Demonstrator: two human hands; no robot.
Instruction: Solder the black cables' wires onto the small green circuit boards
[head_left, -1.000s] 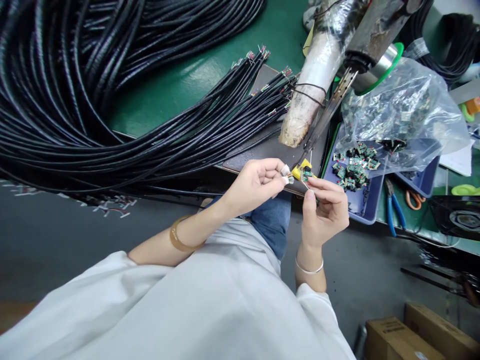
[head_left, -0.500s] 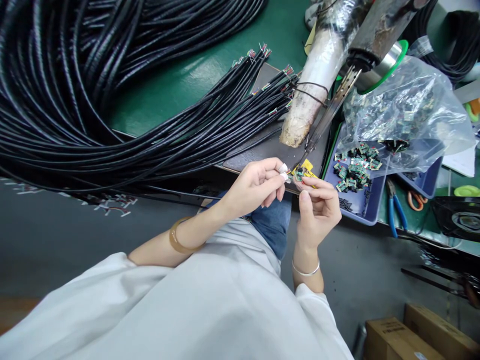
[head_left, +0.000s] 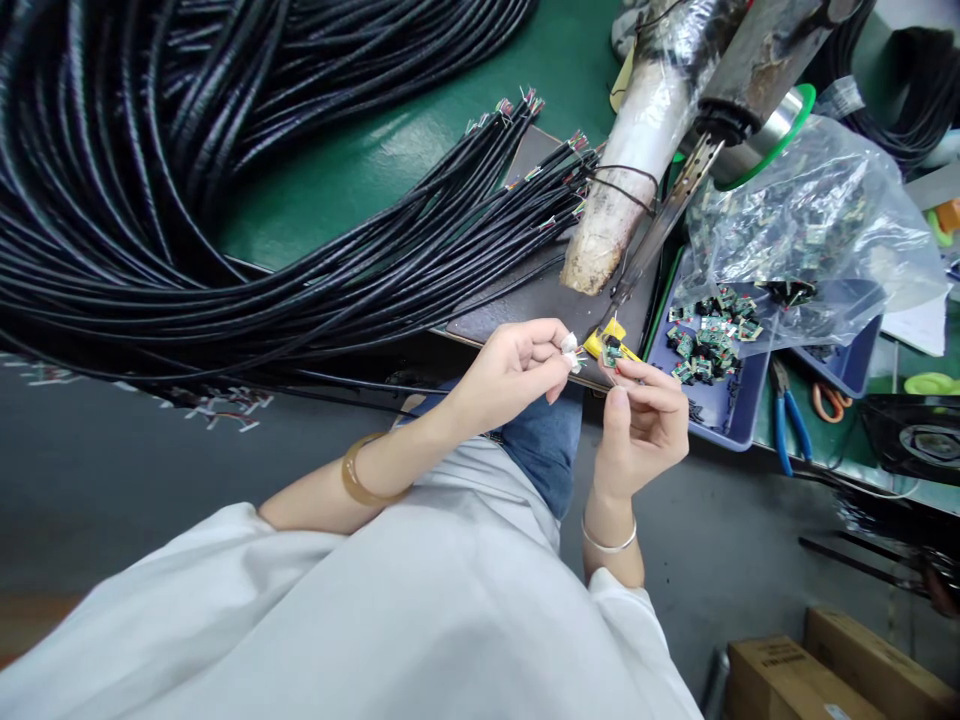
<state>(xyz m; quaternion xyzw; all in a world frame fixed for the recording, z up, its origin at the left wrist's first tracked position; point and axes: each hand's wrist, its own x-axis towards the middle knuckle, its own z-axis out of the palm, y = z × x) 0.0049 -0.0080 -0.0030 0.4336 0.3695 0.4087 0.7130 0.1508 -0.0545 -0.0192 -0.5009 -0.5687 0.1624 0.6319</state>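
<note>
My left hand (head_left: 521, 365) is closed, with white covers on its thumb and index fingertips. It pinches the stripped end of a cable, whose thin coloured wires (head_left: 578, 357) stick out to the right. Facing it, my right hand (head_left: 641, 425) is closed in a pinch on a small green circuit board (head_left: 612, 352) with a black part on it. A narrow gap separates the wires from the board. Just behind the board is a yellow piece (head_left: 615, 328) at the table edge. The tip of a soldering iron (head_left: 660, 235) points down right above it.
Thick bundles of black cables (head_left: 315, 290) cover the left of the green table (head_left: 360, 150). To the right stand a blue tray (head_left: 739, 430) of circuit boards, a plastic bag (head_left: 817, 210), blue-handled pliers (head_left: 791, 425) and a solder spool (head_left: 776, 130). Cardboard boxes (head_left: 795, 680) sit on the floor.
My right hand has shifted slightly right with the circuit board, opening a gap between board and wires. The left hand stays almost in place.
</note>
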